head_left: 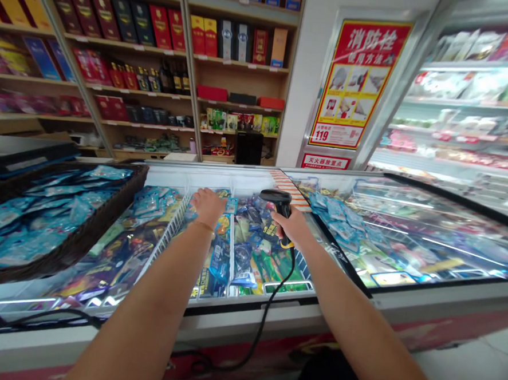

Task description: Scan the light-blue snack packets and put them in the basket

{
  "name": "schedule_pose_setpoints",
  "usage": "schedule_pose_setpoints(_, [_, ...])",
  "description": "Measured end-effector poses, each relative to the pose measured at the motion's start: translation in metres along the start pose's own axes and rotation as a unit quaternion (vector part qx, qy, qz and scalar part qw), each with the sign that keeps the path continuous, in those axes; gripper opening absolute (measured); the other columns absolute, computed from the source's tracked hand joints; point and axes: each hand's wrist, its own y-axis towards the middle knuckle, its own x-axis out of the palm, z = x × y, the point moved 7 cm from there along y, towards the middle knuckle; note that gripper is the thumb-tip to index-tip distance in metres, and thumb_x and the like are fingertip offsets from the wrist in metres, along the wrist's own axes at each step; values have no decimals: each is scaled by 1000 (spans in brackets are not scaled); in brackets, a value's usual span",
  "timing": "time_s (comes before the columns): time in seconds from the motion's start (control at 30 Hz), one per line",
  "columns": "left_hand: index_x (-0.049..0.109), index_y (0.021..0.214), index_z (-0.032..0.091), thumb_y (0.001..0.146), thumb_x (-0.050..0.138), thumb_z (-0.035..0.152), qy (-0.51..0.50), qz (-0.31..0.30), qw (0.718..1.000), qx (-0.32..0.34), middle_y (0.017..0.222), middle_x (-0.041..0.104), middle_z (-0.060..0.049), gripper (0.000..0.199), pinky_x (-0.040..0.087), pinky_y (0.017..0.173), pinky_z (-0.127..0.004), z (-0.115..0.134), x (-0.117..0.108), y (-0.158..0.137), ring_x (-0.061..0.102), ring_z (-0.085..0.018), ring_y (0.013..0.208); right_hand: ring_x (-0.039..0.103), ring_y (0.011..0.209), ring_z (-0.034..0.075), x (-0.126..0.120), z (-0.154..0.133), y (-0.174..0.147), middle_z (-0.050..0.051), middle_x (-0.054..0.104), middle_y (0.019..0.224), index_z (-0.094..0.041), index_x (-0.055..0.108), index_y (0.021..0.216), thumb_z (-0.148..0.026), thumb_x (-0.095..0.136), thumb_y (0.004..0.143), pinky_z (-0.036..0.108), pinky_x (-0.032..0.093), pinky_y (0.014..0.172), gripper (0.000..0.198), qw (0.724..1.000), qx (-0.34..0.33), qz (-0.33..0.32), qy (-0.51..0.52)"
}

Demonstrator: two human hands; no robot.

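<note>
Over the open chest freezer [268,298] I hold a black handheld barcode scanner [277,197] in my right hand [292,224]. Its head points left, and its black cord [268,311] hangs down over the freezer's front edge. My left hand [208,203] is out over the middle basket, fingers curled, with a small blue packet [232,205] at the thumb; the grip itself is partly hidden by the hand. Below both hands lie frozen goods in colourful wrappers [243,261], parted by white wire dividers [165,236].
A brown woven basket [119,205] full of blue packets stands at the left. More blue packets [338,218] lie on the freezer's glass lid at right. Behind are shelves of boxes [239,69], a red poster [359,84] and a lit display fridge [465,111].
</note>
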Motion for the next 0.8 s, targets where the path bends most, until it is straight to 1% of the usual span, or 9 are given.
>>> schedule_pose_setpoints(0.07, [70,122,10,89,66,57,-15,-38,998,-46,139,60,-34,57,35,110,-63,-6,6,-3,48,-52,138,54,35,10,1,-2,-2,-8,58,57,-22,51,86,-21,74,86,21,40,35,23,1000,1,1,-5])
schedule_pose_setpoints(0.17, [74,112,14,93,57,62,-36,-57,996,-66,133,66,-32,54,34,110,-66,-7,8,-5,51,-51,138,53,34,10,4,-4,-5,-8,59,56,-22,51,84,-22,75,85,20,40,35,24,1000,7,-3,-19])
schedule_pose_setpoints(0.27, [75,108,16,81,71,67,-27,-81,996,-41,136,66,-30,58,35,111,-66,-3,10,-7,50,-51,140,53,35,10,5,-4,-6,-7,59,56,-22,52,84,-22,75,85,21,40,36,23,1000,3,-5,-22])
schedule_pose_setpoints(0.37, [74,103,18,68,85,58,-23,-100,995,-15,137,67,-28,54,36,111,-65,-1,13,-8,49,-52,141,54,36,11,5,-1,-4,-7,59,57,-23,52,84,-23,75,84,22,41,36,23,1000,-6,-10,-27])
schedule_pose_setpoints(0.47, [71,98,19,63,91,45,-91,-77,993,-25,129,70,-25,47,39,110,-62,-5,12,-5,51,-51,139,55,37,11,6,4,-3,-6,60,58,-24,52,83,-25,77,83,22,42,37,25,999,-8,-15,-46])
schedule_pose_setpoints(0.57, [66,108,20,76,82,32,-191,-52,980,-23,120,73,-20,37,47,105,-53,-7,11,1,62,-42,129,54,37,11,8,7,-2,-6,61,58,-24,54,84,-28,77,83,22,42,37,23,998,-13,-16,-56])
schedule_pose_setpoints(0.67, [61,112,20,88,69,26,-320,-31,946,-39,118,74,-16,26,53,100,-44,-10,14,5,69,-31,118,55,37,12,8,9,-2,-6,61,57,-25,55,86,-32,77,82,23,43,39,24,998,-20,-15,-64])
schedule_pose_setpoints(0.73, [60,109,20,87,68,21,-439,-38,895,-64,113,75,-12,23,57,94,-41,-10,21,5,73,-27,108,55,37,13,8,8,-3,-5,61,55,-25,55,86,-35,78,81,23,44,40,25,997,-27,-16,-71])
schedule_pose_setpoints(0.8, [60,105,19,84,66,16,-514,-64,852,-75,107,77,-9,22,60,87,-37,-6,30,3,75,-22,97,53,36,13,9,5,-5,-6,61,52,-25,55,87,-37,77,81,24,44,40,26,996,-40,-20,-79])
